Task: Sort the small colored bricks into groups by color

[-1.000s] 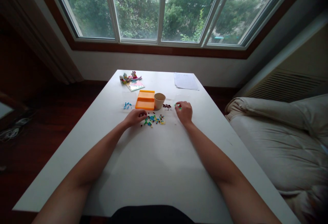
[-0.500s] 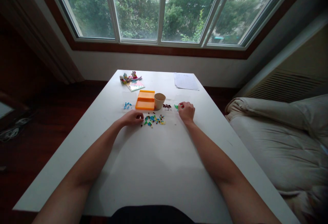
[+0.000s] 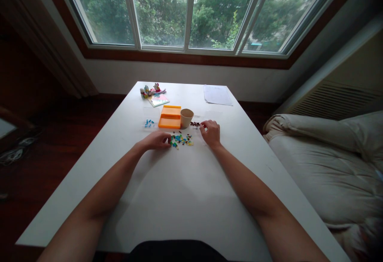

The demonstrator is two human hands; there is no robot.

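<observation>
1. The small mixed pieces (image 3: 181, 140) lie in a loose pile on the bench (image 3: 185, 198), about midway between its left and right edges and, as it looks, nearer to the far edge.
2. The left hand (image 3: 160, 140) is at the side of this pile toward the left edge. Its fingers are curled and narrow; whether a piece is between them, I cannot tell.
3. The right hand (image 3: 211, 133) is on the side toward the right edge, with its fingertips beside the dark brown pieces (image 3: 195, 124). Thumb and finger are near together, but I cannot tell if they hold something or touch these pieces.
4. As I judge, the separating by colour is partly done: the dark brown pieces form one group, and the blue pieces (image 3: 149, 123) another, toward the left edge. The pile has blue, green, yellow and dark pieces mixed, so a good part seems left.
5. Behind the pile, toward the far edge, are the orange tray (image 3: 169, 123) and, just beside it, the upright brown cup (image 3: 186, 118); its inside is not clear to me.
6. Near the far left corner are small figures (image 3: 146, 91) and a flat card (image 3: 159, 100); near the far right corner, paper sheets (image 3: 218, 95).
</observation>
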